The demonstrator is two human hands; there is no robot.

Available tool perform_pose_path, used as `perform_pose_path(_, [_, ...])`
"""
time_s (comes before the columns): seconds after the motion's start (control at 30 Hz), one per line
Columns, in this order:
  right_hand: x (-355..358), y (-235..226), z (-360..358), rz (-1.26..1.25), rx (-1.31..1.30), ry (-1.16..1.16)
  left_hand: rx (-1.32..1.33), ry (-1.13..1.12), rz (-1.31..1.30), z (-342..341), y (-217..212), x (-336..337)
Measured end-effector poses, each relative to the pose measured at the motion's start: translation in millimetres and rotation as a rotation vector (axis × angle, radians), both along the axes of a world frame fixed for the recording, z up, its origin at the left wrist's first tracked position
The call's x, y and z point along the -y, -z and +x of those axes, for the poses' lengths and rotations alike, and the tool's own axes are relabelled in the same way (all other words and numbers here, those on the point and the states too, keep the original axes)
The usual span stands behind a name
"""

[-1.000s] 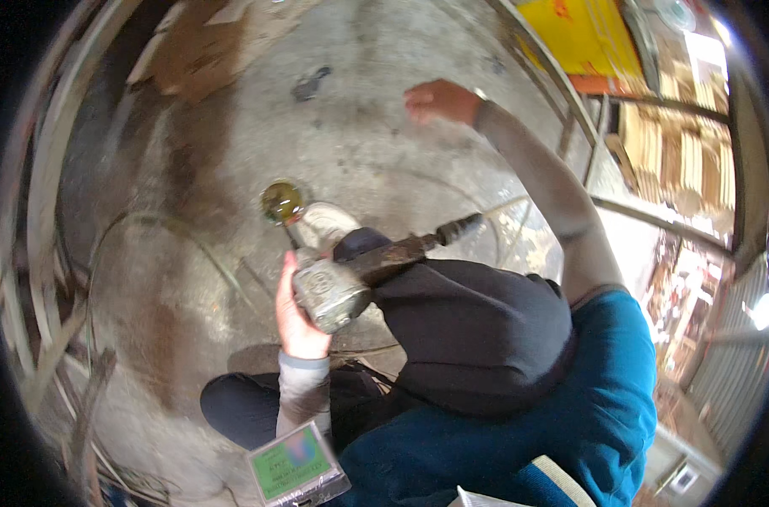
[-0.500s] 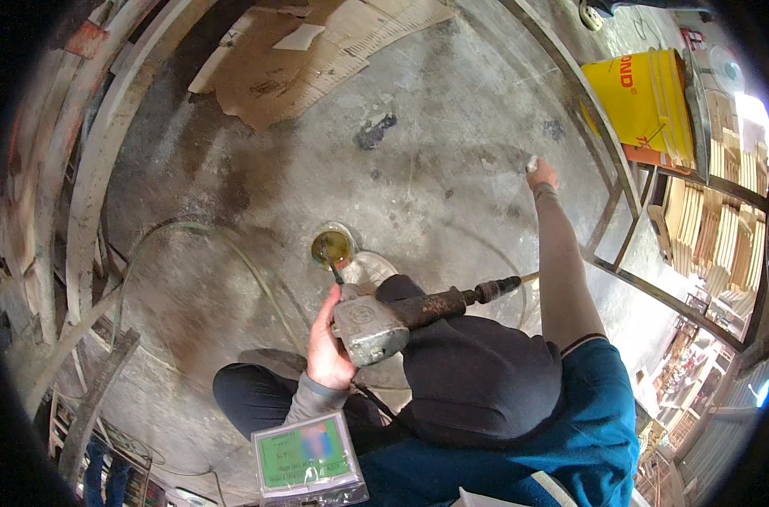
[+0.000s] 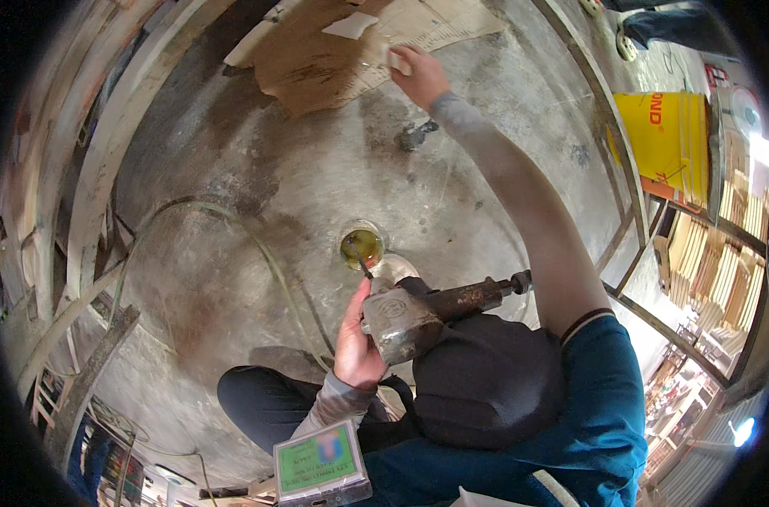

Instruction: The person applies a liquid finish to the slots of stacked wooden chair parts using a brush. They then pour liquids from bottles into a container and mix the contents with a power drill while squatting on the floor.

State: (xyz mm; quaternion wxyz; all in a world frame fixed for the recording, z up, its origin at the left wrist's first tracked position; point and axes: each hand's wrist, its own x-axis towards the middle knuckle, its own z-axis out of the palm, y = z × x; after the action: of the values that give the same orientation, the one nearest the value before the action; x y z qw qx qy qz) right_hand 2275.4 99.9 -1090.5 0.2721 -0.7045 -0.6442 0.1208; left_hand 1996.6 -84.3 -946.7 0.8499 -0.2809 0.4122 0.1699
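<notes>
My left hand [image 3: 356, 353] grips the grey metal head of a pneumatic nail gun [image 3: 404, 325], which rests across my lap with its rusty handle pointing right. A thin dark rod [image 3: 365, 265] sticks out past the fingertips toward a small round container of yellowish liquid [image 3: 361, 247] on the floor. Whether the rod belongs to the tool, I cannot tell. Stretched far forward, my right hand [image 3: 421, 80] is above the edge of the cardboard [image 3: 312, 76]. Its fingers are curled, with a small pale thing at their tips that is too small to name.
A pale hose [image 3: 270, 258] curves over the concrete floor on the left. Metal frames [image 3: 97, 186] flank both sides. A yellow bucket [image 3: 663, 144] stands at the right, and another person's leg and shoe [image 3: 627, 44] show at the upper right.
My right hand has swung from the right side to the far middle, over the cardboard. The left hand keeps its hold on the nail gun. The whole view has shifted slightly.
</notes>
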Motion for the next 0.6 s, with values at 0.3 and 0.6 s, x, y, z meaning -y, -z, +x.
perform_pose_path(0.3, [-46,31,-62,0.056,0.126,-0.218,0.021,-0.161,0.022,-10,-1,-6])
perform_pose_path(0.6, [-56,1,-82,-0.325,0.625,-0.378,0.073,-0.188,0.043,-5,-10,-6])
